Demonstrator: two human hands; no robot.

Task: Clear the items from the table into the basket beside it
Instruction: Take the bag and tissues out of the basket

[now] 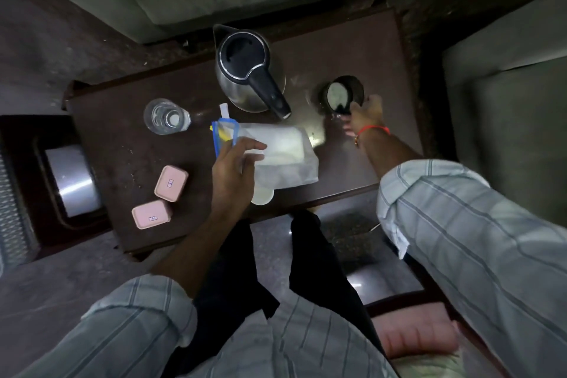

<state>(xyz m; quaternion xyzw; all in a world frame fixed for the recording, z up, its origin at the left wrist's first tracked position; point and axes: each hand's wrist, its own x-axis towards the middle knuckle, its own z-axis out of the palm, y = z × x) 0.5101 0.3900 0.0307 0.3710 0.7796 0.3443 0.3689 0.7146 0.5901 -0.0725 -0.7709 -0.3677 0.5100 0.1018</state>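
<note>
- Head view, looking straight down on a dark bench [129, 144] crowded with small things, two arms in striped sleeves reaching over it.
- Right hand [366, 115] at the bench's right side, fingers [356, 107] curled onto the near rim of a dark mug [342, 95]; appears to grip it, though blur hides the exact hold.
- Left hand [234, 169] over the bench's middle, fingers [253, 149] loosely spread and relaxed, holding nothing, resting at the near-left corner of a white plastic pouch [282, 156].
- Pouch lies flat, long axis running left to right, stretching away to the right of the left fingers; blue-edged packet [225, 136] just beyond them.
- Steel kettle [245, 70] farther back, between the two hands, handle pointing toward the viewer.
- Glass tumbler [165, 116] and two pink lidded boxes [171, 183] left of the left hand, well apart from the right.
- Basket [12, 193] off the bench's left end, on the floor, so nearer the left arm; mug sits farthest from it.
</note>
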